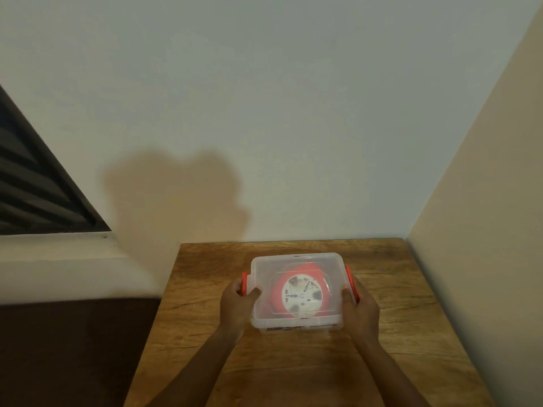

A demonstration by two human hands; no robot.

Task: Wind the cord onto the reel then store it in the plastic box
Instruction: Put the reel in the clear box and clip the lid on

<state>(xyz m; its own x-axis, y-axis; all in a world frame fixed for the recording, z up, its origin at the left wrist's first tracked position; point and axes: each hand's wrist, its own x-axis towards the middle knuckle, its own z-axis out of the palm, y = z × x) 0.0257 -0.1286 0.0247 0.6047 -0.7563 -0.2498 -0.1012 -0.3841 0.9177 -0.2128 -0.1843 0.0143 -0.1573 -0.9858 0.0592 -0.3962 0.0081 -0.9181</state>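
A clear plastic box [296, 261] with its lid on stands on the wooden table [396, 333]. Through the lid I see the red reel [277, 284] with a white socket face lying flat inside; the cord itself is not visible. Orange clip handles sit on both short sides. My left hand [236, 304] grips the left orange handle [244, 279], thumb on the lid's edge. My right hand [361, 309] grips the right orange handle [349, 279] in the same way.
The table stands in a corner, with a pale wall [293, 113] behind it and another wall [484, 230] close on the right. A dark slatted panel [35, 186] and a dark surface [73, 348] lie to the left.
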